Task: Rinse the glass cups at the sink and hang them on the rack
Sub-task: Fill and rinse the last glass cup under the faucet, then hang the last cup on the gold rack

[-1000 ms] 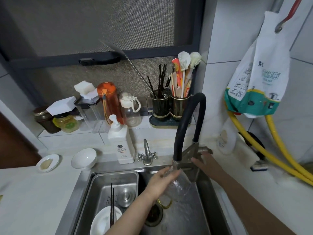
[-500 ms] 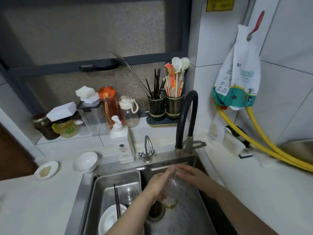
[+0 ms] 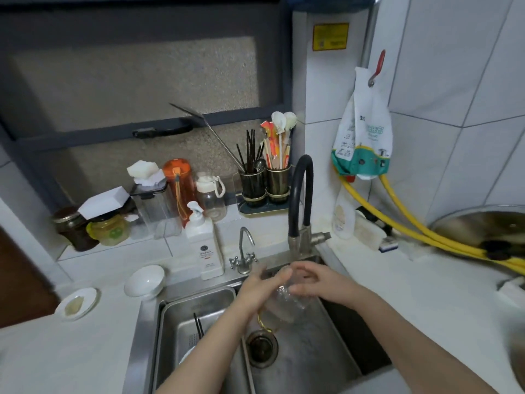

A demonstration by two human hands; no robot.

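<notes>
Both hands clasp the cup [image 3: 287, 304] over the sink [image 3: 306, 362]: left hand [image 3: 260, 290] around its side, right hand [image 3: 315, 282] over its top. Treat wet glass as slippery and fragile (gold handle [image 3: 265, 325] offers purchase); grip the body firmly.

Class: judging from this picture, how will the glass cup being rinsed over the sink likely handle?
The glass cup looks wet, so it is probably slippery; both the left hand and right hand grip it. Clear glass above a steel sink would likely crack if dropped.
</notes>
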